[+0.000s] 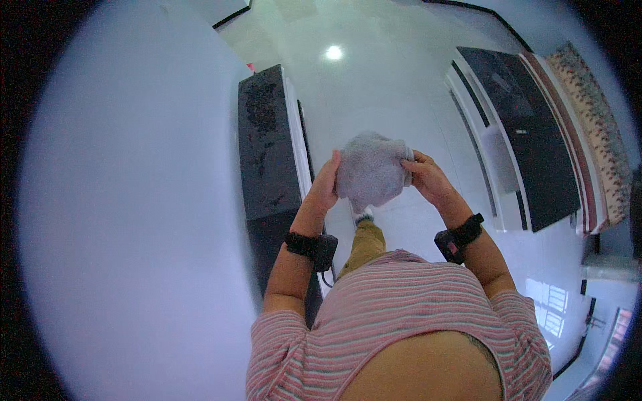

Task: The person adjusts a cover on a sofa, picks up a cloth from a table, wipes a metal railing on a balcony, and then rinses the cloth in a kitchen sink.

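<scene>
A fuzzy grey cloth (373, 168), bunched and partly folded, hangs in the air in front of me between my two hands. My left hand (326, 182) grips its left side, the thumb up along the edge and the other fingers hidden behind the cloth. At the upper right edge my right hand (428, 175) pinches the cloth between thumb and fingers. Black straps with small dark boxes sit on both my wrists.
To my left, along the white wall (140, 200), runs a long low cabinet with a dark, smudged top (267, 147). On the right stands a low dark-topped table (525, 140) with white sides, beside a patterned sofa (588, 113). Pale glossy floor (374, 80) lies between and beyond them.
</scene>
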Demonstrator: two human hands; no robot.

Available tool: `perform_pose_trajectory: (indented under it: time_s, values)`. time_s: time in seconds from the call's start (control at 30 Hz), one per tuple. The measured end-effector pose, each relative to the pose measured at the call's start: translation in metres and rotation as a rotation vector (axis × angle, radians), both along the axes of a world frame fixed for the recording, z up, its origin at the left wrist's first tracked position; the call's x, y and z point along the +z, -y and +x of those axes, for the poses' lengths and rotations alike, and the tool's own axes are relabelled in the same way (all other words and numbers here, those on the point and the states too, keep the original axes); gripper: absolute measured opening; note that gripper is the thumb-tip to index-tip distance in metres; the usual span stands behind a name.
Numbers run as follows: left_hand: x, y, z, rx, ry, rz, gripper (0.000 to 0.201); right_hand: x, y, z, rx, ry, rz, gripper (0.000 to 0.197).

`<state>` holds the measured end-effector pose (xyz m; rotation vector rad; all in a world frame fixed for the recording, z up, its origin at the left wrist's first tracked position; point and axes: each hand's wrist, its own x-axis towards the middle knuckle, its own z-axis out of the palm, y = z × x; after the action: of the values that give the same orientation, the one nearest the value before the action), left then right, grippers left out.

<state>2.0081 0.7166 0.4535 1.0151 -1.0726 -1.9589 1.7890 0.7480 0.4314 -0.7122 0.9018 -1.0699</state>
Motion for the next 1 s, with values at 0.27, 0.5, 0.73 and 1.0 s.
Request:
perform_pose_trajectory:
  time_s: [0.27,0.5,0.73,1.0]
  values:
    - [-0.017,0.172,0.018,0.026,-0.423,0.359,0.04,0.012,0.162,0.029,-0.006,-0.032,0.007,0.047]
    - [-0.047,0.3,0.005,-0.203,-0.435,0.313,0.039,-0.016,0.292,0.007,0.067,-0.222,0.122,0.036]
    - [-0.055,0.462,-0.017,-0.106,-0.311,0.236,0.029,-0.016,0.48,-0.011,0.257,-0.212,-0.022,0.031]
    - [-0.072,0.619,0.048,0.2,-0.401,0.196,0.045,-0.036,0.693,0.039,0.59,-0.212,-0.033,0.03]
